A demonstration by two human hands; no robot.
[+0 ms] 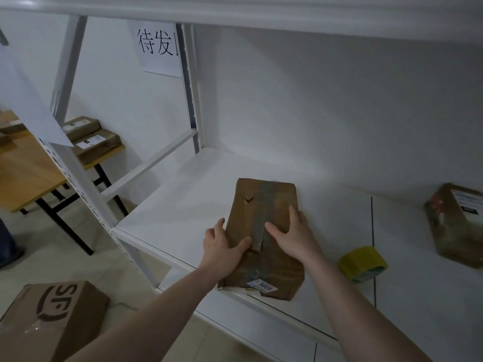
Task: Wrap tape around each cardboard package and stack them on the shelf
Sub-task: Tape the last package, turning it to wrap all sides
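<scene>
on the white shelf (183,205), both hands, left hand (222,246) and right hand (292,236), press flat, fingers straight, on a taped package (264,205) labelled "5005"; nearby floor box (52,317) reads "sf".

Materials and Surface Finish

The shelf (183,194) is white painted metal, smooth and matt. The package (264,205) is creased brown cardboard, matt, crossed by a strip of glossy clear tape (261,212) and bearing a white paper label (262,285). The tape roll (363,263) is glossy yellowish plastic. The table (26,176) is smooth wood on black metal legs. The floor (65,259) is glossy tile.
</scene>
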